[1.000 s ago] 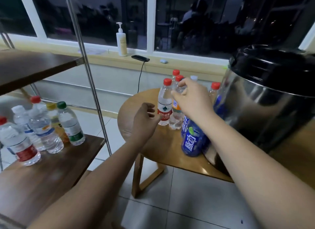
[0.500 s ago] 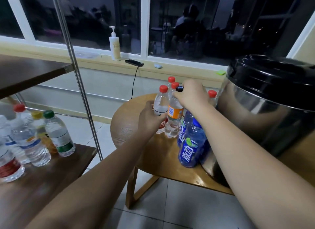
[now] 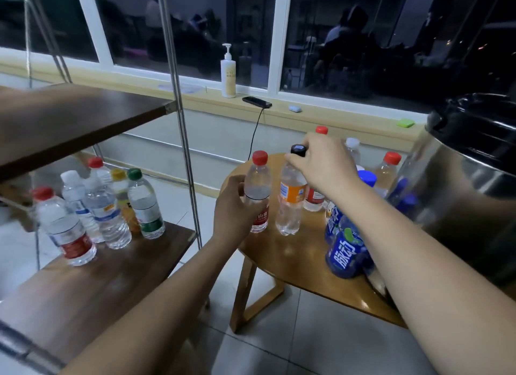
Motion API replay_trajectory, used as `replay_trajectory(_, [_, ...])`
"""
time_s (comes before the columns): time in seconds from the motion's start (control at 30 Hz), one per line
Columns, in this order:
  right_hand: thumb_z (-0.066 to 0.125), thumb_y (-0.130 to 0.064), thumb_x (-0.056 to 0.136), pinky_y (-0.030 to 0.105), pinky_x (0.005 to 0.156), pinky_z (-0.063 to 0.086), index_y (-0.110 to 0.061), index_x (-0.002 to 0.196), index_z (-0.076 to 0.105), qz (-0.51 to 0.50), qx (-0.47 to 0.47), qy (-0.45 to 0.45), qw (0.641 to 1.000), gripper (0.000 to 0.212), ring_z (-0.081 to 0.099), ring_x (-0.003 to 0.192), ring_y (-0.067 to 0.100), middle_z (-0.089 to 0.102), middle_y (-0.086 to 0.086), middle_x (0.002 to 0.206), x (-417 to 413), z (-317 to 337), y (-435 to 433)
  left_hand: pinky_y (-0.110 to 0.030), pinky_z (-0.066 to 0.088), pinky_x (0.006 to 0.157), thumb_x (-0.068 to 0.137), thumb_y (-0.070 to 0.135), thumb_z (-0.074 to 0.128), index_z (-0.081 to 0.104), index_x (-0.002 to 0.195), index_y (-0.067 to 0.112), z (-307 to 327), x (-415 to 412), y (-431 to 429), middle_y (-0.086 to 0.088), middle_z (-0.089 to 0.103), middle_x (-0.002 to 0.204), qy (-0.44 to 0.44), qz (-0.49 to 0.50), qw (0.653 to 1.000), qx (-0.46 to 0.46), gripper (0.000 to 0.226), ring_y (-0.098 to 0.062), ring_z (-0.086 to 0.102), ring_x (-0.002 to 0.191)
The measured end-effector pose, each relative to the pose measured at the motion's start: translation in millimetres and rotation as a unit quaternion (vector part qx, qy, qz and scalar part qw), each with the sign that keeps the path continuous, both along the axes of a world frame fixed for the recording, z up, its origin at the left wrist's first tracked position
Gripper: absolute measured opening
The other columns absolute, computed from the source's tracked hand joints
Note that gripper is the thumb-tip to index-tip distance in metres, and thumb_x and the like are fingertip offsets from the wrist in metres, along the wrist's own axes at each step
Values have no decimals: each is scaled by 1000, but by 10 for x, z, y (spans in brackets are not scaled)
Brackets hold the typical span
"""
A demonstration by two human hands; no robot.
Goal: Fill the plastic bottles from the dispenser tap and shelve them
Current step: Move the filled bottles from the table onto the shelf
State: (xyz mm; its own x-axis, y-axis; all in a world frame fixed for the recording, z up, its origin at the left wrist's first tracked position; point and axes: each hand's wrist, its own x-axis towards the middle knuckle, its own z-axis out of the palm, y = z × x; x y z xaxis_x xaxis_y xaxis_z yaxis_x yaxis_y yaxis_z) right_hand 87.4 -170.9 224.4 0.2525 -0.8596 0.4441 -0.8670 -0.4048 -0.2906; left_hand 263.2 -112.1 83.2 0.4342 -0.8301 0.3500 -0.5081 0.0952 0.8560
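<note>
My left hand [image 3: 234, 208] now wraps the red-cap bottle [image 3: 258, 191], right hand [image 3: 326, 165] now pinches the orange-label bottle [image 3: 290, 204] by its cap. Both stand on the tabletop [image 3: 301, 250], so I reckon dispenser [image 3: 469, 184] next.

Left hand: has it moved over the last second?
Yes. The left hand went right, toward the red-capped bottle on the round table. Before, it hovered beside the bottle; now it grips the bottle's body.

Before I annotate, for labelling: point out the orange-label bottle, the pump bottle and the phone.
orange-label bottle [image 3: 290, 193], head view, label.
pump bottle [image 3: 228, 79], head view, body.
phone [image 3: 257, 102], head view, top face.
</note>
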Motion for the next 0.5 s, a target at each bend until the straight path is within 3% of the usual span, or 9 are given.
replay_trajectory(0.17, [76, -51, 94, 41, 66, 52, -17, 97, 69, 89, 36, -67, 993, 35, 66, 82, 31, 68, 6, 86, 483, 16, 286, -38, 61, 95, 83, 48, 90, 57, 139, 35, -85, 440, 480, 16, 72, 124, 55, 54, 997, -18, 66, -3, 67, 114])
replay_trajectory(0.27, [74, -52, 96, 39, 66, 49, -17, 100, 68, 122, 44, -62, 990, 37, 65, 85, 30, 68, 6, 90, 823, -44, 426, -44, 62, 96, 84, 44, 90, 56, 137, 36, -151, 706, 691, 14, 72, 126, 58, 96, 993, -30, 63, -7, 67, 116])
replay_trajectory(0.4, [72, -50, 99, 41, 72, 54, -17, 105, 66, 186, 62, -74, 978, 34, 65, 89, 28, 71, 5, 98, 1251, -212, 589, -48, 64, 90, 84, 35, 92, 55, 130, 39, -340, 1104, 921, 16, 73, 120, 46, 161, 986, -15, 60, -10, 72, 109])
replay_trajectory(0.5, [73, -49, 99, 37, 69, 51, -17, 106, 67, 226, 64, -84, 968, 33, 67, 89, 28, 73, 5, 100, 1564, -376, 681, -45, 62, 86, 81, 31, 92, 54, 121, 39, -496, 1357, 1077, 17, 73, 115, 47, 222, 974, 3, 56, -14, 73, 105])
